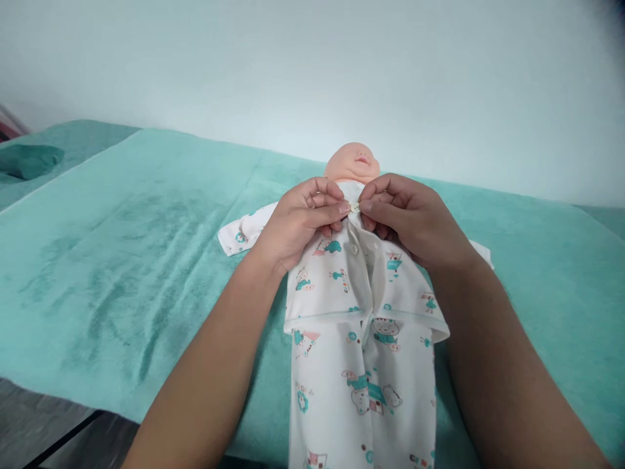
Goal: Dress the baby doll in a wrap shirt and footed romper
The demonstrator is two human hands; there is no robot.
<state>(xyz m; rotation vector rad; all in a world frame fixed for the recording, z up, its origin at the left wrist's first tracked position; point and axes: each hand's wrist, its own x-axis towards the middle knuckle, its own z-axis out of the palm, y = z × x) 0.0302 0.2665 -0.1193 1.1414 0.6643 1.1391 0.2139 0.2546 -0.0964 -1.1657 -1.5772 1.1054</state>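
A baby doll (354, 161) lies on its back on a teal towel (122, 260), head toward the wall. It wears a white shirt (342, 280) and white trousers (364, 397), both printed with small teal bears. My left hand (297, 221) and my right hand (410, 218) meet at the doll's chest just below the neck. Both pinch the shirt's front edges around the top button (355, 208). Two more buttons run down the placket below it. The doll's arms are hidden under my hands and the sleeves.
The towel covers a bed or table that runs to a pale wall (312, 65). A darker teal cloth (29, 159) lies at the far left. A dark floor strip (43, 430) shows at the near left edge.
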